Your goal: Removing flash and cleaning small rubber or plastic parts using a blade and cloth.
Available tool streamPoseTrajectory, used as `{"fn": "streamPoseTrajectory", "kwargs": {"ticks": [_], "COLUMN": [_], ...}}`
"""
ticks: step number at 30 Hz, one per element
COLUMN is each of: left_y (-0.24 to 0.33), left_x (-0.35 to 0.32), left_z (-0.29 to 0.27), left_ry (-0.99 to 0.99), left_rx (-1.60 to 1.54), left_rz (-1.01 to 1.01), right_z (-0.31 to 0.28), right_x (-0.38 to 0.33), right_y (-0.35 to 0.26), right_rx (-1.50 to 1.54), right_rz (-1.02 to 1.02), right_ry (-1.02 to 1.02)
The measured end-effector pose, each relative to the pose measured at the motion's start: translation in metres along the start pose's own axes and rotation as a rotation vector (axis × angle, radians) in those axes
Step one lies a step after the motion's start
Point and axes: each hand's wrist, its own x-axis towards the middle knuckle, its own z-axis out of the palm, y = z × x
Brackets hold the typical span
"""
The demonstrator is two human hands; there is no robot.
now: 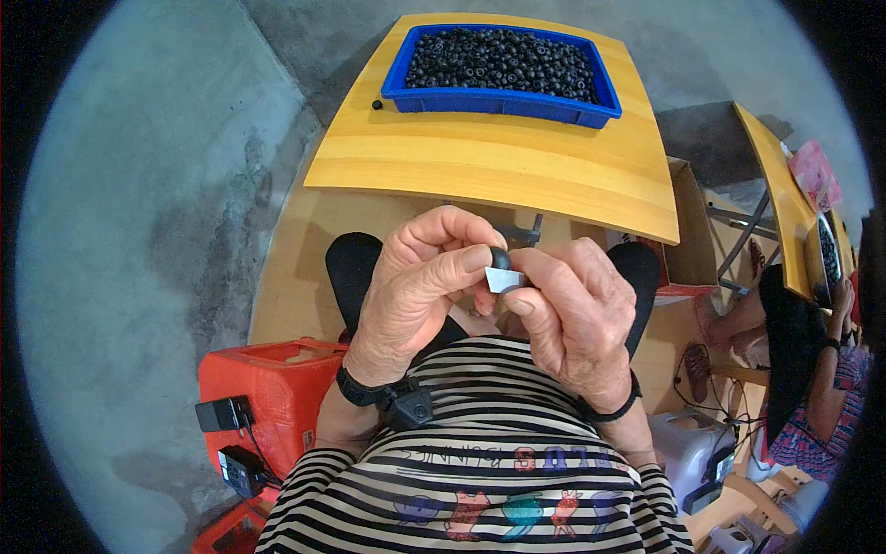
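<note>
Both hands were raised in front of the chest, wrists bent inward so the fingertips met: the left hand (420, 282) pinched a small black ball (499, 259) between thumb and forefinger, while the right hand (577, 314) was closed on a small grey metal piece (504, 280) just under it, the two parts touching. Beyond them, on the yellow wooden surface (498, 157), stood a blue tray (503, 100) heaped with black balls, one stray ball (377, 104) lying just beside its left end.

A tray (498, 103) of beads (503, 60) sits on the table (489, 162) beyond both hands, one loose bead (377, 104) left of it
</note>
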Motion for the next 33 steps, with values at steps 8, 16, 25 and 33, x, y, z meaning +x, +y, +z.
{"fn": "streamPoseTrajectory", "kwargs": {"ticks": [8, 16, 25, 33], "left_y": [-0.005, -0.010, -0.008, -0.017], "left_x": [0.001, 0.002, 0.002, 0.005], "left_z": [-0.003, -0.003, 0.002, -0.003], "left_ry": [-0.030, -0.095, 0.020, -0.043], "left_rx": [0.040, -0.053, 0.013, 0.065], "left_rz": [0.049, 0.031, 0.005, 0.000], "right_z": [-0.001, -0.004, 0.009, 0.007], "right_x": [-0.004, -0.007, -0.004, -0.009], "right_y": [0.000, 0.030, 0.010, 0.017], "right_rx": [0.023, 0.228, 0.526, 0.902], "right_rz": [0.061, 0.418, 0.386, 0.542], "right_ry": [-0.033, 0.102, 0.025, 0.003]}}
